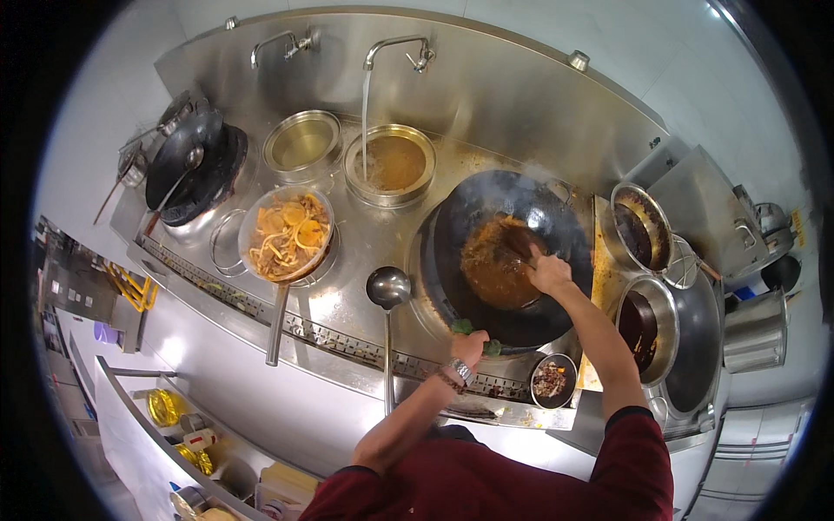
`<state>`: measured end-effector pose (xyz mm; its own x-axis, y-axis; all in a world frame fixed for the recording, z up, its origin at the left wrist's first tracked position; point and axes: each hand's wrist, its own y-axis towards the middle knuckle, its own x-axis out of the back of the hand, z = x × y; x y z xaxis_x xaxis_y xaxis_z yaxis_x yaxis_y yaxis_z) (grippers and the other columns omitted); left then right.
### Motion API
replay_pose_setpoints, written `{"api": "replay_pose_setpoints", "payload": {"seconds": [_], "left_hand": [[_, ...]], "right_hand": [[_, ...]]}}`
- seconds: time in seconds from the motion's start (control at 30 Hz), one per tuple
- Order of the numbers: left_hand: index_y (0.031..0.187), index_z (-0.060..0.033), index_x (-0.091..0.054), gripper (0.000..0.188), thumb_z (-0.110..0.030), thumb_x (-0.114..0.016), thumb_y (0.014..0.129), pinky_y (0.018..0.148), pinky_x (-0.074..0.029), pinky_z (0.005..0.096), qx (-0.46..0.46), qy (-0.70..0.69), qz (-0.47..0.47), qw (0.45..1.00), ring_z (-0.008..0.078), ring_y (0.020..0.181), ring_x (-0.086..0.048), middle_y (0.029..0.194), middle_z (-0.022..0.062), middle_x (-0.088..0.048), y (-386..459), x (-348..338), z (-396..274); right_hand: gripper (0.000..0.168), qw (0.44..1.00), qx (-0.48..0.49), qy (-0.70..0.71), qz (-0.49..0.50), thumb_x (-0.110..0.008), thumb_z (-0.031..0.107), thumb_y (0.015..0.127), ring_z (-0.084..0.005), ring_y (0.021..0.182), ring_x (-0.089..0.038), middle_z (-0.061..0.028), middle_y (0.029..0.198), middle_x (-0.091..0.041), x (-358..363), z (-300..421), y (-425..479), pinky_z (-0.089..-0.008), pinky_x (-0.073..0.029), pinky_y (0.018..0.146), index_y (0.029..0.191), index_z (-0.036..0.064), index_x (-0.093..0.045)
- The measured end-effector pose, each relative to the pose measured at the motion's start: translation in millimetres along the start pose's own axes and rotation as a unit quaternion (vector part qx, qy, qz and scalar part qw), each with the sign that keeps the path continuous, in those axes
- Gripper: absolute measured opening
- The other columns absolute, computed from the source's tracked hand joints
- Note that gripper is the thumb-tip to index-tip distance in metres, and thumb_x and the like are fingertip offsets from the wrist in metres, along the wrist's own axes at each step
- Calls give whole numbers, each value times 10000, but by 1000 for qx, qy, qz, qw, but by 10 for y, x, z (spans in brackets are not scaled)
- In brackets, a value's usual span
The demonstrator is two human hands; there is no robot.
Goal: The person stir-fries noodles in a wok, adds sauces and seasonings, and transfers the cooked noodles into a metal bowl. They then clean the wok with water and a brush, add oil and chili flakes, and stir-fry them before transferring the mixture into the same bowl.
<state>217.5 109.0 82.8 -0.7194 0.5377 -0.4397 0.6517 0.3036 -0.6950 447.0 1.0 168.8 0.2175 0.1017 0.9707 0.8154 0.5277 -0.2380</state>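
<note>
A large black wok [469,202] sits tilted on the burner, with brown liquid [498,286] in its bowl. At the wok's near rim, my left hand [468,345] grips the edge through a green cloth [492,348]. My right hand [551,273] holds a dark brown wok brush [517,242], its bristles down in the liquid. To the left of the wok lies a steel ladle [388,288], its handle pointing towards me. Farther left, a strainer [279,319] holds noodles and sliced food [290,234].
Water runs from a faucet [397,40] into a steel pot [427,185] of brownish liquid, beside another pot [268,156]. Another wok [163,172] stands far left. A small bowl [572,381] of chopped seasonings and basins of dark sauce [668,338] sit right.
</note>
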Motion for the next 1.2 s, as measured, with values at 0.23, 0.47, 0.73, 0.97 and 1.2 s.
{"api": "replay_pose_setpoints", "payload": {"seconds": [0.23,0.47,0.73,0.97,1.2], "left_hand": [[693,44,-643,221,-176,-661,696,499,-480,344,1,162,-35,986,218,533,-604,625,113,-619,-167,31,-294],[824,-42,-684,207,-93,-488,869,542,-520,316,-106,332,91,933,192,689,-651,818,89,-659,-315,97,-427],[870,-58,-687,223,-143,-482,901,519,-545,315,-123,420,49,898,189,609,-671,853,115,-684,-379,20,-514],[926,-183,-675,242,-284,-455,917,624,-529,483,-286,640,20,713,406,730,-658,837,280,-645,-455,114,-567],[876,-35,-667,613,-594,-414,873,772,-492,543,-212,603,-18,769,511,845,-613,830,325,-626,-372,151,-467]], "right_hand": [[602,965,138,157,160,-588,337,849,-382,846,-682,-279,983,-664,145,339,-681,-446,-538,788,1388,96,-472],[717,997,43,-42,-54,-573,319,875,-379,816,-669,-239,959,-666,-110,-326,299,-472,-543,769,1472,73,-262],[611,958,179,25,222,-576,303,849,-393,923,-667,-308,1024,-647,282,90,-701,-463,-528,831,1398,67,-452],[686,983,78,-14,164,-589,312,836,-419,1033,-616,-334,1051,-625,228,-139,-390,-496,-510,872,1450,95,-372],[641,980,73,99,154,-601,314,843,-420,1009,-632,-280,1049,-646,185,386,-180,-464,-514,888,1386,19,-433]]}}
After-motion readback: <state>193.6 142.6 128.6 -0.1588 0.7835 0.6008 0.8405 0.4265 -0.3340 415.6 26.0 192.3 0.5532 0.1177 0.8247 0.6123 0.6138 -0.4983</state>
